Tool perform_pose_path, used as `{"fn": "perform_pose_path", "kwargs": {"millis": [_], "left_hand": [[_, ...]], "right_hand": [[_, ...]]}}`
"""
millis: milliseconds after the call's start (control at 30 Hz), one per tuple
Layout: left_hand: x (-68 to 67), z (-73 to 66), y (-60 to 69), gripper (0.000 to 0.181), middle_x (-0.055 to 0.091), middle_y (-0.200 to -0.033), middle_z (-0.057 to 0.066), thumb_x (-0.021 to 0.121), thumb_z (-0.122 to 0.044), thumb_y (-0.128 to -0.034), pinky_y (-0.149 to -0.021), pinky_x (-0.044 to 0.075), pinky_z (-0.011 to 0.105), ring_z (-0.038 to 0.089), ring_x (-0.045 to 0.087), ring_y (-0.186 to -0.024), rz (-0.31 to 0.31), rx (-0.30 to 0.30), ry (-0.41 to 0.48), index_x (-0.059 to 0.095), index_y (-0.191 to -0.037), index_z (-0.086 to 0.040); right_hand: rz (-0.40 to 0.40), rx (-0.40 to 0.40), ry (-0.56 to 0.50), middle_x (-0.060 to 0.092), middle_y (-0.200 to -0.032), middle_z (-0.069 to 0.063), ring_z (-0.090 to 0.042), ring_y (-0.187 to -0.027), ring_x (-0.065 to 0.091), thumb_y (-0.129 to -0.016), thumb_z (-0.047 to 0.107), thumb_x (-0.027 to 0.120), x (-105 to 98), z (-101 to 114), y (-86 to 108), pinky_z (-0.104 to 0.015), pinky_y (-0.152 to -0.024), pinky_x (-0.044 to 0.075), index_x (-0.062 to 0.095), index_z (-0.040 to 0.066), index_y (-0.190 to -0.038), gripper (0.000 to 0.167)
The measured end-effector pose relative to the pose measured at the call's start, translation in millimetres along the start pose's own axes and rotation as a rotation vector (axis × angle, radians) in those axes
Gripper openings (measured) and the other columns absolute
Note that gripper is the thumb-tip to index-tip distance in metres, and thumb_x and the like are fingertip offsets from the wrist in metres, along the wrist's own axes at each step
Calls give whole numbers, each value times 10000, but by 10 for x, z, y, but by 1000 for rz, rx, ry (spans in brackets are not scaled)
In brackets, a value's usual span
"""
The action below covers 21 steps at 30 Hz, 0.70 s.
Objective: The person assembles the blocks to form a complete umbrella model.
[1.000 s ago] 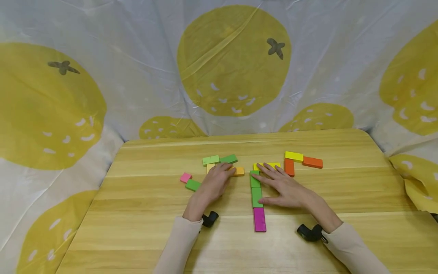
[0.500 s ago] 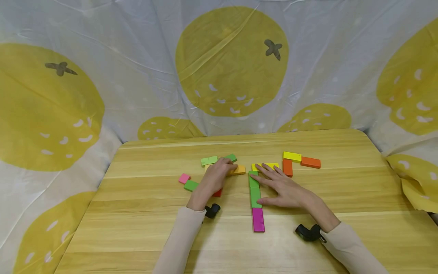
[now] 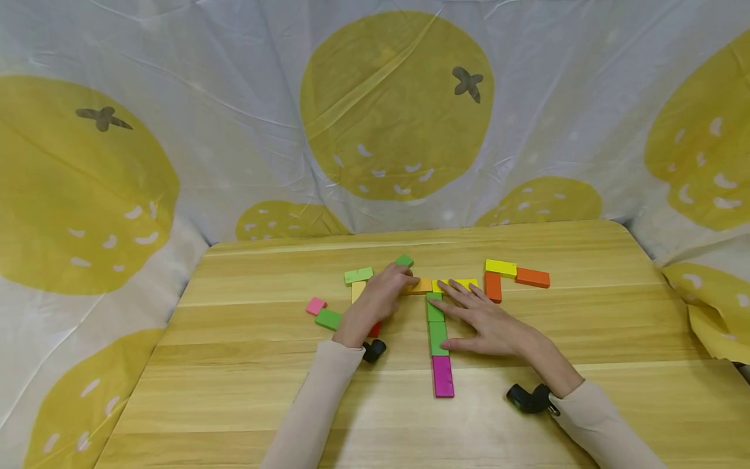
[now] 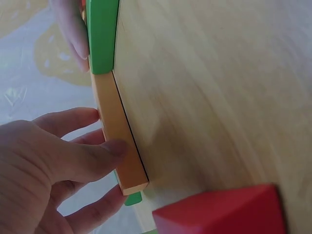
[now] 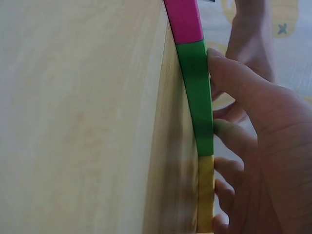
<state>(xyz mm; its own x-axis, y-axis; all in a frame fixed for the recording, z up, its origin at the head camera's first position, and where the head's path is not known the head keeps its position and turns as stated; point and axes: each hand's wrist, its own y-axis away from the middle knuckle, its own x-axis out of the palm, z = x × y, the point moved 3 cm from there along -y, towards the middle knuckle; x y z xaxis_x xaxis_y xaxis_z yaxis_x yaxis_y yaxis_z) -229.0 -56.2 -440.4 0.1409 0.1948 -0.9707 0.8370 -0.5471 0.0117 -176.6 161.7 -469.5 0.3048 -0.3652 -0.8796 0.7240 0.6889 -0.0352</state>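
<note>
My left hand (image 3: 377, 299) pinches an orange block (image 4: 114, 117), thumb on its near side and fingers beyond it. In the head view that block's right end meets a yellow block (image 3: 436, 285). My right hand (image 3: 489, 326) lies with fingers spread, its fingertips resting on the yellow block and on the upper green block (image 3: 435, 314). Its thumb touches the lower green block (image 3: 437, 337). A magenta block (image 3: 443, 376) continues this column toward me. Part of the orange block is hidden behind the left hand in the head view.
Left of the hands lie a pink block (image 3: 316, 305), a green block (image 3: 329, 319), a light green block (image 3: 359, 275) and a partly covered red block (image 4: 224, 214). Another green block (image 3: 404, 260) sits behind the left fingers. Yellow (image 3: 500, 268) and orange-red blocks (image 3: 532, 278) lie to the right.
My left hand has moved right with the orange block, closing the gap to the yellow block. The green block behind the left fingers has shifted back and right. My right hand stays put.
</note>
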Motion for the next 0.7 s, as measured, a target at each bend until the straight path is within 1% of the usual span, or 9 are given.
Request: {"fn": "perform_pose_path", "kwargs": {"millis": [133,333,500,700], "left_hand": [[2,-2,5,511,659,-1348,58,628,166,-929,-1045,554,382,232,543,-1364,8,2,13,715,-1337,-129],[25,6,20,519,653,-1357,48,618,167,-934,-1044,551,370,222,544,-1360,12,4,19,703,-1353,-127],[29,5,30,516,656,-1357,45,604,168,-939,-1011,566,376,219,555,-1347,-4,7,18,706,-1349,-129],[36,2,46,492,661,-1352,58,609,159,-943,-1007,568,392,232,567,-1330,-20,16,32,711,-1339,-114]], "right_hand": [[-9,-10,9,186,-1741,-107,-415,-1604,154,-950,576,672,8,4,-3,-659,-1272,118,399,236,-1608,789],[7,7,19,164,-1747,-89,-397,-1613,132,-953,608,646,13,10,-7,-652,-1280,98,379,258,-1617,796],[10,6,22,163,-1747,-93,-391,-1614,134,-952,603,650,6,20,-8,-656,-1278,98,379,253,-1617,799],[13,12,18,168,-1746,-92,-388,-1614,136,-949,601,655,-1,21,-2,-651,-1280,93,381,248,-1616,802]]}}
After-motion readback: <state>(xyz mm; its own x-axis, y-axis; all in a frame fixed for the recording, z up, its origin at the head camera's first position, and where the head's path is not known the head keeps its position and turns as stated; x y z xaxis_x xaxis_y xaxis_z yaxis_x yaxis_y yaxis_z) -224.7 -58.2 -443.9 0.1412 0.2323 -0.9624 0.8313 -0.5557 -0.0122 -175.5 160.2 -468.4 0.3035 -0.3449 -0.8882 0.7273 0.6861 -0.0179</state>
